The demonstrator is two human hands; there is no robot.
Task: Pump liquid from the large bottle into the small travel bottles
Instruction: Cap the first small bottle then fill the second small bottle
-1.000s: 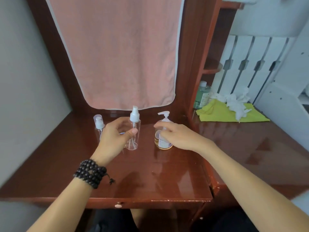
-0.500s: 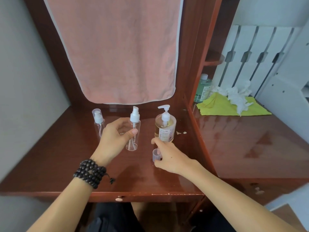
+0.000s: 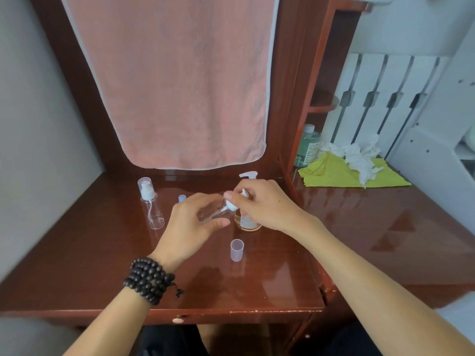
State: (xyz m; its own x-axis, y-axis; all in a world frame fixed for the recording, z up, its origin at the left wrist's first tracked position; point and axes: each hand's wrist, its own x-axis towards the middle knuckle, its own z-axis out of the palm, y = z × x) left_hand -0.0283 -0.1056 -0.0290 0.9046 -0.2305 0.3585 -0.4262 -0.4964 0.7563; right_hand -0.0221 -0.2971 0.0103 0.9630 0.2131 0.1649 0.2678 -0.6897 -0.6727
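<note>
My left hand point(image 3: 191, 222) grips a clear small travel bottle point(image 3: 212, 214), lifted off the desk and tilted to the right. My right hand point(image 3: 264, 204) pinches that bottle's white spray head point(image 3: 231, 202). Behind my right hand stands the large pump bottle point(image 3: 248, 222) with amber liquid, mostly hidden; its white pump nozzle point(image 3: 248, 175) shows above my fingers. A second clear travel bottle point(image 3: 152, 204) with its cap on stands upright at the left. A loose clear cap point(image 3: 237, 250) stands on the desk in front of my hands.
A pink towel point(image 3: 180, 80) hangs at the back of the brown desk point(image 3: 102, 265). A small blue-topped item point(image 3: 182, 198) stands behind my left hand. To the right lie a green cloth point(image 3: 334, 173), crumpled white tissue point(image 3: 359, 158) and a green bottle point(image 3: 308, 145).
My right hand set the clear cap down on the desk and moved up to the spray head. My left hand lifted the travel bottle and tilted it to the right.
</note>
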